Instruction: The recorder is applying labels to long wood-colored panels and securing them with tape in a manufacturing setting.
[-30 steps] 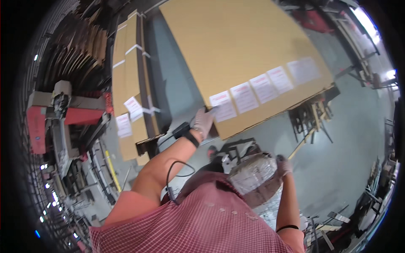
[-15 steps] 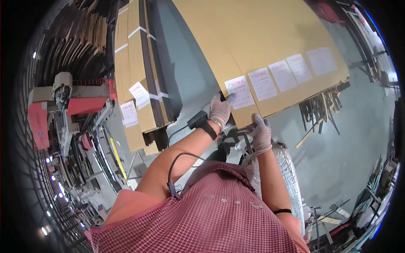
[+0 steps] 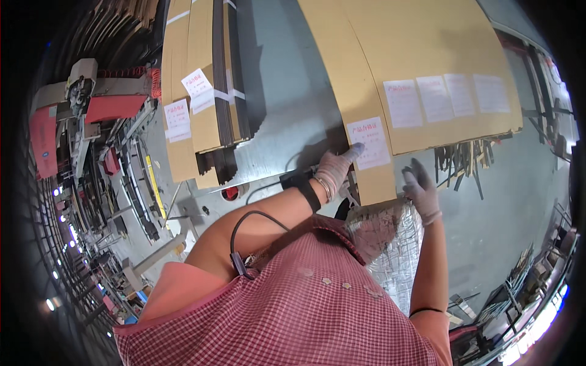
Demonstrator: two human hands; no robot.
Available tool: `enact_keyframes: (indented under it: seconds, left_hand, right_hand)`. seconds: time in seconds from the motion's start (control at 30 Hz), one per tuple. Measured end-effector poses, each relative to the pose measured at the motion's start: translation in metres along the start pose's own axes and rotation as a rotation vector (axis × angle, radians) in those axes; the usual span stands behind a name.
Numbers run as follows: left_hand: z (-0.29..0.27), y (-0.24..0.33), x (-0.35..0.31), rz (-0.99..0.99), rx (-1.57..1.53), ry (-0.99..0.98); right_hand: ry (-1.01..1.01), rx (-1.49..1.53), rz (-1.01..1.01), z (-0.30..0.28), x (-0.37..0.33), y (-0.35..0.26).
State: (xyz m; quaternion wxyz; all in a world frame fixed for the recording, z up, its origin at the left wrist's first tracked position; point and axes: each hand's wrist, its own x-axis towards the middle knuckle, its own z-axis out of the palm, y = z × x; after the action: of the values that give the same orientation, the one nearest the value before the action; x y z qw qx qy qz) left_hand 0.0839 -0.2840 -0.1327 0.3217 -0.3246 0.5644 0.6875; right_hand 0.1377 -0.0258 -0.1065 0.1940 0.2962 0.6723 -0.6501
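My left hand [image 3: 337,171], in a pale glove, grips the near left edge of a long narrow cardboard piece [image 3: 376,190]. Its thumb lies on the white label [image 3: 369,143] there, and the fingers go out of sight at the edge. This piece sticks out toward me past the wider cardboard sheets [image 3: 452,137] on its right. My right hand [image 3: 421,190], also gloved, hovers just right of the narrow piece's near end, fingers apart and nothing held. Several more white labels lie in a row along the wide sheets' near edge.
Strapped cardboard bundles [image 3: 204,131] with labels stand to the left. Red machinery [image 3: 113,107] is beyond them. Dark strips [image 3: 464,160] hang below the wide sheets' edge. A silvery wrapped bundle [image 3: 403,256] sits close by my right arm. Scrap lies on the floor at right.
The narrow cardboard piece with its label has slid toward me, out of line with the wide sheets. My right hand has let go of its near corner and moved right.
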Motion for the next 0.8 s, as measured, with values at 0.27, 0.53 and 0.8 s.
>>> enact_keyframes:
  seconds: [0.27, 0.53, 0.8]
  left_hand:
    - [0.014, -0.016, -0.045, 0.121, 0.058, -0.058]
    - [-0.008, -0.019, -0.085, 0.120, 0.240, -0.159]
    - [-0.053, -0.018, -0.098, 0.195, 0.380, -0.392]
  right_hand:
    - [-0.313, -0.454, -0.086, -0.001, -0.035, 0.006]
    - [-0.393, -1.012, -0.191, 0.017, -0.059, -0.080]
    - [-0.612, -0.935, -0.251, 0.015, -0.029, -0.122]
